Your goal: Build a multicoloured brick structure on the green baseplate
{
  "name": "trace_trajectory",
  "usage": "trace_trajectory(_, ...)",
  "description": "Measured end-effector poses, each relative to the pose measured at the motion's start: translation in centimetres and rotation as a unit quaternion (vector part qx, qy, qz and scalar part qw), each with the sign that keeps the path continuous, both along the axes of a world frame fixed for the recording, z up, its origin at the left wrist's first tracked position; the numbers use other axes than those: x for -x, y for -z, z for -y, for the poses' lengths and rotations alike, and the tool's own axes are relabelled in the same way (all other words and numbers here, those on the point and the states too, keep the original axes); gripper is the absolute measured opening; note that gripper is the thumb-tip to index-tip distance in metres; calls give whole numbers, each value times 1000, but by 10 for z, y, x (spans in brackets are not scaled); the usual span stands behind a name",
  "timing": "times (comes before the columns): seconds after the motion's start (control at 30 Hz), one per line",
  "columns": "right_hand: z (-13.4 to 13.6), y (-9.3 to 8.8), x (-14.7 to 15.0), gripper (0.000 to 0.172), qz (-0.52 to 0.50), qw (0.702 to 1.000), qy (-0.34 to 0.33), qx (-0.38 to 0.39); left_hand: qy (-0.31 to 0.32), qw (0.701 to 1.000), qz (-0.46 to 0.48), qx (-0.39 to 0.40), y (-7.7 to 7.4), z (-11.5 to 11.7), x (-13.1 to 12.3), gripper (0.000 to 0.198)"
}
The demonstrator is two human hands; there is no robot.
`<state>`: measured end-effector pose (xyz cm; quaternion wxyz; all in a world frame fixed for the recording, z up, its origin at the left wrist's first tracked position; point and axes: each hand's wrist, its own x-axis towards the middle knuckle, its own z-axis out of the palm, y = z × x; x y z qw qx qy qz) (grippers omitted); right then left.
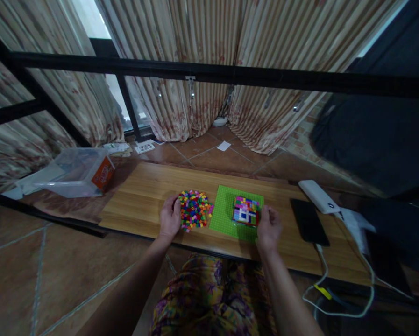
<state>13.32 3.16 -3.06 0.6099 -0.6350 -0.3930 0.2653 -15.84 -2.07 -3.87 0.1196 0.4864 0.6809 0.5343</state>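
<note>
My left hand [170, 217] rests at the left edge of a pile of small multicoloured toy bricks [194, 210], its fingers curled in. Whether a brick is between those fingers is hidden. To the right of the pile lies a green studded baseplate [221, 212]. On it sits a low, squarish build of toy bricks [246, 211] in pink, purple, white, blue and red. My right hand [269, 227] is beside the build, over the baseplate's right edge, with fingers bent together. Anything in its fingertips is too small to make out.
All this is on a low wooden table [135, 196]. At its right lie a black phone [309, 221] with a white cable [323, 261] and a white power bank [318, 196]. A clear plastic bin [76, 170] stands at the left. A dark metal rail [209, 72] crosses beyond the table.
</note>
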Motion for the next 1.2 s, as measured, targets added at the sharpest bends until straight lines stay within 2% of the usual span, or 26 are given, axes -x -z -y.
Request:
trace_trajectory(0.07, 9, -8, 1, 37, 24, 999, 23, -8, -3, 1000, 2, 2, -1, 0, -1, 35)
trace_trajectory(0.13, 21, -19, 8, 35, 63, 998, 9, -21, -5, 1000, 1, 6, -2, 1, -3, 34)
trace_trajectory(0.2, 36, -27, 21, 33, 93, 993, -64, -30, -7, 1000, 3, 8, -3, 2, -4, 33)
trace_trajectory(0.27, 51, -31, 37, 30, 132, 974, -183, -26, -11, 1000, 6, 6, -4, 2, -5, 32)
trace_trajectory(0.37, 67, -27, 63, 23, 217, 911, -351, -13, -12, 1000, 12, 3, -5, 3, -6, 32)
trace_trajectory(0.43, 71, -23, 76, 24, 256, 882, -395, -17, -10, 1000, 16, 2, -6, 3, -6, 32)
trace_trajectory(0.57, 68, -16, 90, 25, 322, 856, -403, -27, -10, 1000, 21, 5, -5, 3, -6, 33)
trace_trajectory(0.77, 56, -14, 99, 23, 373, 858, -354, 9, -9, 1000, 16, 2, -4, 3, -6, 31)
trace_trajectory(1.03, 50, -31, 118, 18, 452, 821, -314, 153, -3, 1000, 13, 4, -5, 3, -6, 31)
trace_trajectory(1.2, 44, -35, 124, 21, 476, 808, -300, 173, -2, 1000, 16, 3, -4, 3, -4, 30)
